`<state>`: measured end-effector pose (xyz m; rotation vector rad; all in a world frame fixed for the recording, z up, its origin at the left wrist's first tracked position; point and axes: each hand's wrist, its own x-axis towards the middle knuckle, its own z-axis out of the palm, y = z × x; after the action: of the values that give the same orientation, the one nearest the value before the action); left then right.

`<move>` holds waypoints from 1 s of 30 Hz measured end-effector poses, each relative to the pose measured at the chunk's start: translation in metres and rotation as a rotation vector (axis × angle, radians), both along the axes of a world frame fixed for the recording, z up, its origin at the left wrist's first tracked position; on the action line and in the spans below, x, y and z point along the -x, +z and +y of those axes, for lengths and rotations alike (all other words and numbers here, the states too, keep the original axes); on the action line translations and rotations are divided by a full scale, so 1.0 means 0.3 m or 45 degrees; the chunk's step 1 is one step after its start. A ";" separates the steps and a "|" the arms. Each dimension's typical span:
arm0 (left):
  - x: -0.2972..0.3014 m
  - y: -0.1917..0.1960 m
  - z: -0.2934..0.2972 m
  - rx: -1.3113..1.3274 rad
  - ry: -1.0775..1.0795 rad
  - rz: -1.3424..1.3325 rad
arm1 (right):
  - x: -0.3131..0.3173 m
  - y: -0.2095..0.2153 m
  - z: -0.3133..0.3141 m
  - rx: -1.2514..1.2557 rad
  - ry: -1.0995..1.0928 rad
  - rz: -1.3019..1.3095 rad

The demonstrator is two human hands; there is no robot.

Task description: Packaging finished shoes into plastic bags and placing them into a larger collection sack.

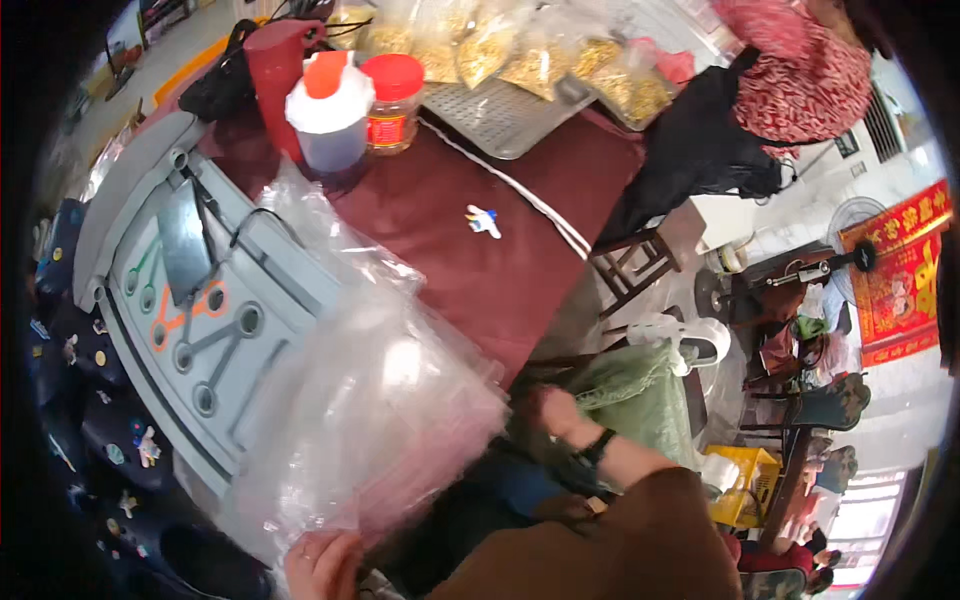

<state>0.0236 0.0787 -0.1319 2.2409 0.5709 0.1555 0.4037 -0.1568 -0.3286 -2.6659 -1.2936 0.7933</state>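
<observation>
A large clear plastic bag (345, 390), crumpled and shiny with a pinkish part low down, lies over the grey panel and the table's near edge. My left hand (325, 562) is closed on its lower edge with bent fingers. My right hand (558, 410), with a black band at the wrist, reaches forward beside the table's right edge, close to a pale green plastic bag (650, 400). Its fingers are blurred and partly hidden, so whether they hold anything is unclear. Beyond the clear bag, a small white and blue item (483, 221) lies on the dark red tablecloth (430, 260).
At left is a grey plastic panel (265, 350) bearing a flat shiny rectangle (185, 240). Behind stand a red jug (272, 85), a white-topped bottle (330, 120), a red-lidded jar (393, 105) and a metal tray (510, 120) with several filled bags. Another person (800, 80) is at upper right.
</observation>
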 end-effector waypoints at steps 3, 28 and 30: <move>-0.017 0.000 -0.073 -0.154 0.073 -0.033 | -0.064 0.110 -0.286 -0.170 0.067 -0.136; -0.081 -0.086 -0.363 -0.382 0.130 -0.164 | -0.102 0.183 -1.147 1.228 -0.878 1.054; -0.093 -0.098 -0.358 -0.324 0.122 -0.166 | -0.105 0.137 -1.182 1.485 -1.061 1.224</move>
<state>0.0515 -0.0288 -0.1612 2.4263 0.6158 0.4419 0.4351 -0.5114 -0.2876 -2.1881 0.6710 2.5685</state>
